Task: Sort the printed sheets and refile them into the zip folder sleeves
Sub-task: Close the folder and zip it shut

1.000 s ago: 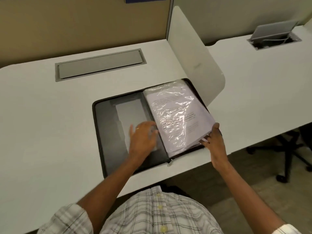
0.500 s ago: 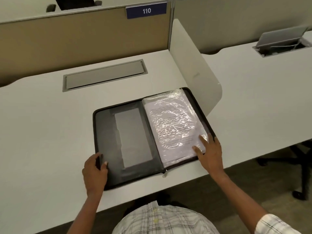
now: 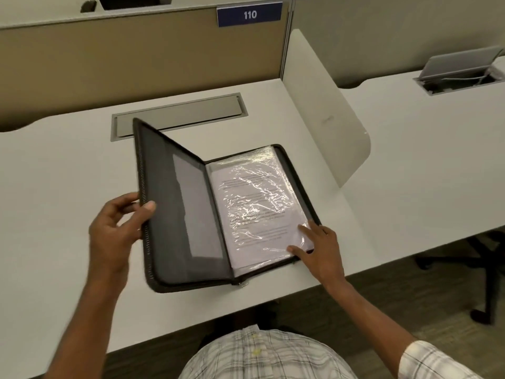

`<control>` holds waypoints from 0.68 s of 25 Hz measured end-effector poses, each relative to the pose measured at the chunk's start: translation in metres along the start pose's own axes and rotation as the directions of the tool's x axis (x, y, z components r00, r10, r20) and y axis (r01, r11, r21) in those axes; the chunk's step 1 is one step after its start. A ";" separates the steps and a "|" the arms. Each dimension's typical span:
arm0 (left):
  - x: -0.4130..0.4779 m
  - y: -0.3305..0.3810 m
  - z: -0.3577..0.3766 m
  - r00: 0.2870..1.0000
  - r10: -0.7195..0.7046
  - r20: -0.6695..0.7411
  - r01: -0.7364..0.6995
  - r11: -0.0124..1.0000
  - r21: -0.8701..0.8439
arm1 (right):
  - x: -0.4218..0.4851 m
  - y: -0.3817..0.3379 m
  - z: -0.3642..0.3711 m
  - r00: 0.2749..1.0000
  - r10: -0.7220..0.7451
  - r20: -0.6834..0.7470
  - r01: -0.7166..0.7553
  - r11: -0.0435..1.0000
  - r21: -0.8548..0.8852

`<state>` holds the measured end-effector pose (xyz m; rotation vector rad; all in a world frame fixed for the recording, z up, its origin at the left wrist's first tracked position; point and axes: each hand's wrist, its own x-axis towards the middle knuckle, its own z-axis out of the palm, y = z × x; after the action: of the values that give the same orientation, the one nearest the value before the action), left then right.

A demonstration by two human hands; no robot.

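Office cubicle setup, head view: white worktop [image 3: 68, 187] with a tan partition at the far side and a "110" sign [image 3: 249, 14] on it. The zip folder [image 3: 175, 214] lies open near the worktop's near edge. Its right half is flat, and its left cover is tilted up off the surface like a half-shut book.

The left grip [image 3: 114, 231] is pinching that cover's outer edge, thumb on the inside and fingers behind. The right grip [image 3: 319, 250] is spread, with its fingertips pressing flat on the near right corner of the plastic sleeves [image 3: 254, 203]. The printed sheets [image 3: 246, 184] sit inside those, on the right half.

My read is that the filing looks pretty much done and this is the closing step. Next move would be to swing the cover over to the right and slide the right grip out before it gets sandwiched. After that, keep the sleeves from bulging out so the zip pull [image 3: 241, 283] can run.
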<state>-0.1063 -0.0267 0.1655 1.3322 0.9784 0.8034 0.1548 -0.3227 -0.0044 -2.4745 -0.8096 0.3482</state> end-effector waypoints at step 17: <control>-0.013 -0.183 0.092 0.682 0.017 0.731 -0.657 0.452 0.603 | -0.062 -0.015 0.023 0.990 0.073 -0.120 -0.043 0.971 0.236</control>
<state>-0.0395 -0.0925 -0.0165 2.5592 0.4579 0.0204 0.0904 -0.3412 -0.0102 -2.2778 -0.6077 0.2847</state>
